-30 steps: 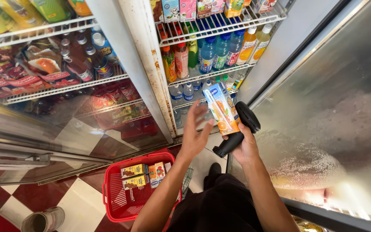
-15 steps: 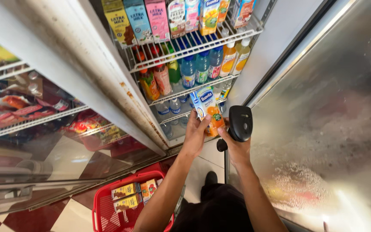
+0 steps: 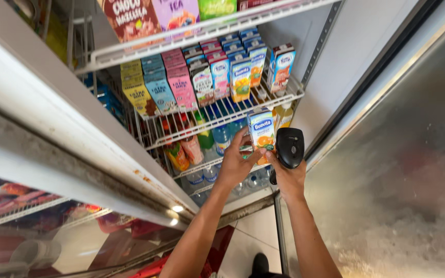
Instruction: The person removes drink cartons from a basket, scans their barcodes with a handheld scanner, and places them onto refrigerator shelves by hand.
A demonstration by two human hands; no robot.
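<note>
Behind left hand (image 3: 237,163), juice carton (image 3: 261,128) partly hidden.

Blue-and-orange carton (image 3: 261,132), black scanner (image 3: 289,148)

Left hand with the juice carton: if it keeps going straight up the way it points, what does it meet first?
Probably the white wire shelf above the left hand and its blue-and-orange juice carton; depth is unclear.
</note>
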